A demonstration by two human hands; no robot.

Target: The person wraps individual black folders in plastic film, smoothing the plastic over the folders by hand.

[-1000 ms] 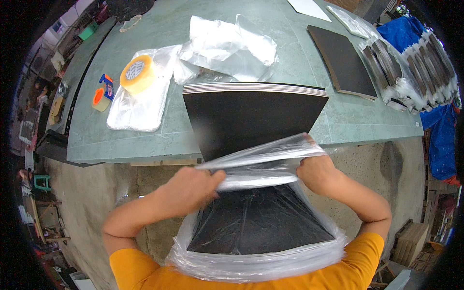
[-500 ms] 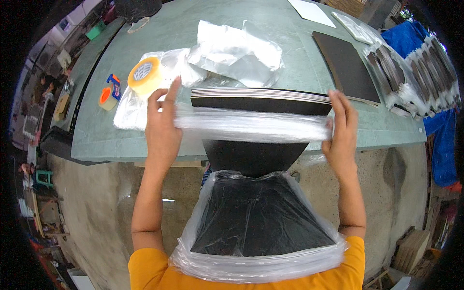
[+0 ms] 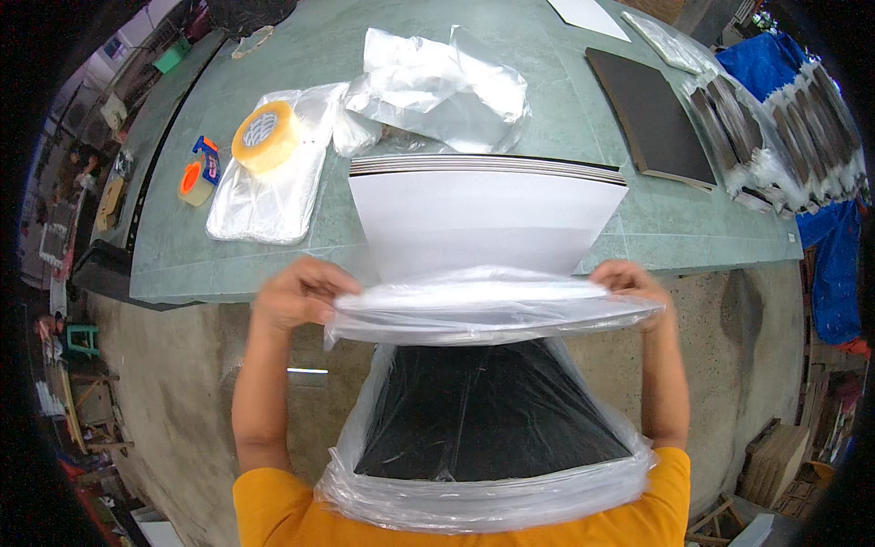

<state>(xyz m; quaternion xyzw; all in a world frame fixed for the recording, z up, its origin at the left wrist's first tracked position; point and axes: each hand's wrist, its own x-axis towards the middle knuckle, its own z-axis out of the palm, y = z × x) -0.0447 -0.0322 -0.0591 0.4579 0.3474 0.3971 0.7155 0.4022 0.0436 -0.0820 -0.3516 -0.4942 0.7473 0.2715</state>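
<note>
A stack of thin flat boards (image 3: 488, 214) stands upright at the table's near edge, its white front face toward me and several layered edges along the top. Just below that face, a clear plastic bag (image 3: 492, 314) lies gathered in a crosswise band. My left hand (image 3: 305, 290) pinches its left end, and my right hand (image 3: 631, 283) has its fingers bent on the right end. Closer to my chest, a black panel (image 3: 483, 410) shows with clear plastic over it and bunched plastic along its lower edge.
On the green table (image 3: 301, 46) lie crumpled clear plastic (image 3: 437, 91), flat plastic bags (image 3: 264, 205), a yellowish tape roll (image 3: 264, 137) and a blue-and-orange tape dispenser (image 3: 202, 173). To the right are a dark board stack (image 3: 652, 118) and wrapped bundles (image 3: 729, 128).
Both hands have drawn the plastic band down toward me, off the stack's upper part. The stack's front, black before, now shows white.
</note>
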